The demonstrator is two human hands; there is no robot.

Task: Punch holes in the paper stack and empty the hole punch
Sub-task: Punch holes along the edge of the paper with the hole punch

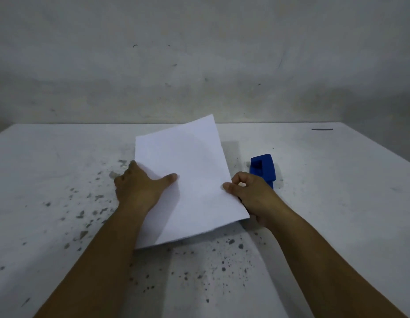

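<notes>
While the left hand [139,187] grips the paper stack [185,180] at frame centre, the right hand [249,193] pinches its right edge, hiding part of the blue hole punch [263,167]; its chip tray cannot be seen.

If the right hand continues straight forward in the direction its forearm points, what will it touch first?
Most likely the blue hole punch. The right hand pinches the right edge of the paper stack, and the punch stands just beyond its knuckles, partly hidden by them. Whether they already touch cannot be told, since depth is unclear.
</notes>
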